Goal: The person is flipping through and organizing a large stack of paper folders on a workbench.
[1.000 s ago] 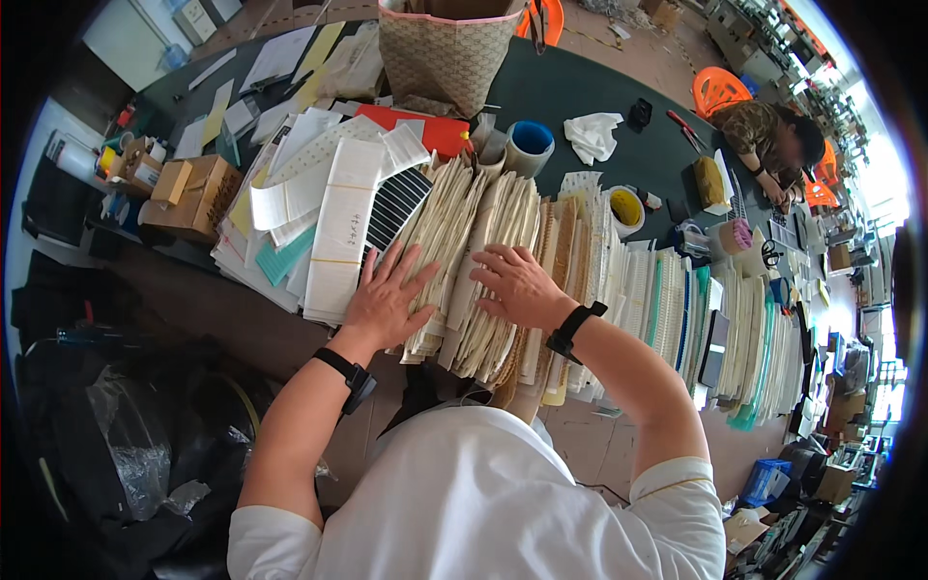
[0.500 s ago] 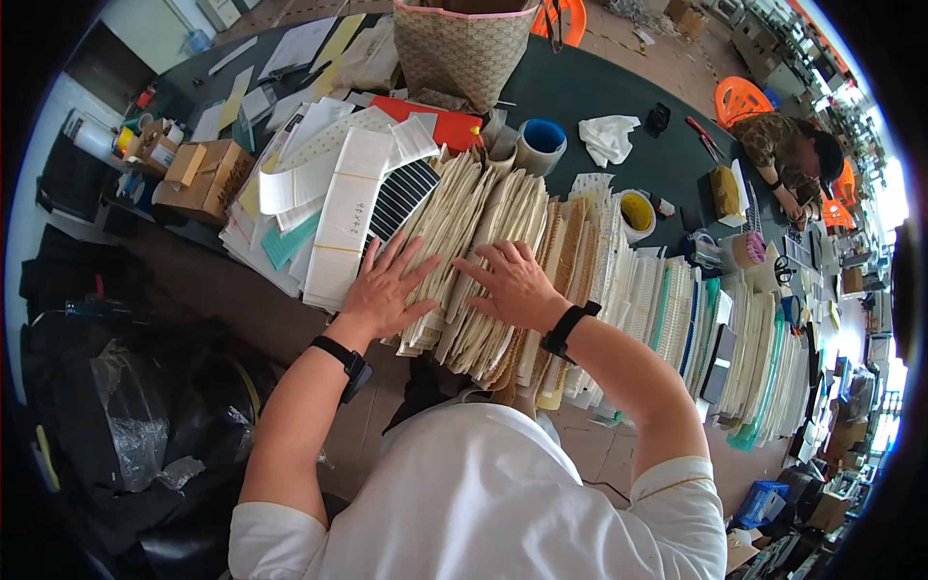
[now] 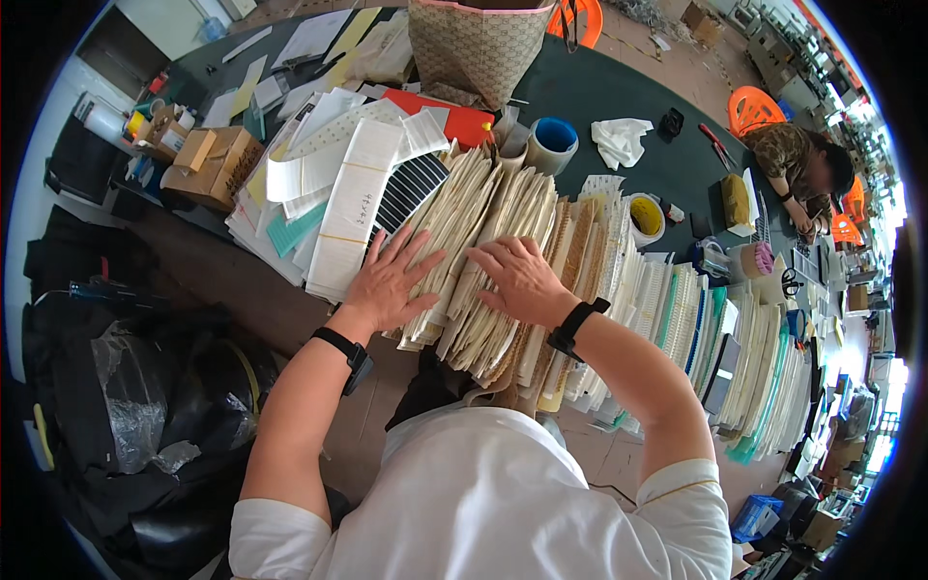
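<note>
Two thick bundles of cream, worn-edged papers stand side by side at the table's near edge. My left hand (image 3: 390,282) lies with fingers spread on the near part of the left paper bundle (image 3: 456,208). My right hand (image 3: 522,282) rests on the right paper bundle (image 3: 522,208), its fingers bent and a little apart. Neither hand grips anything. Left of the left bundle lies a long white paper stack (image 3: 353,217) with bands round it, partly over a black-striped sheet (image 3: 414,193).
A long row of upright paper stacks (image 3: 667,309) runs to the right. Behind the bundles stand tape rolls (image 3: 553,147), a red folder (image 3: 464,124) and a patterned bag (image 3: 474,53). Cardboard boxes (image 3: 217,164) sit at left. Another person (image 3: 797,164) works at far right.
My right hand has shifted slightly right, its fingers more bent. My left hand stays spread on the left bundle. The view has shifted slightly.
</note>
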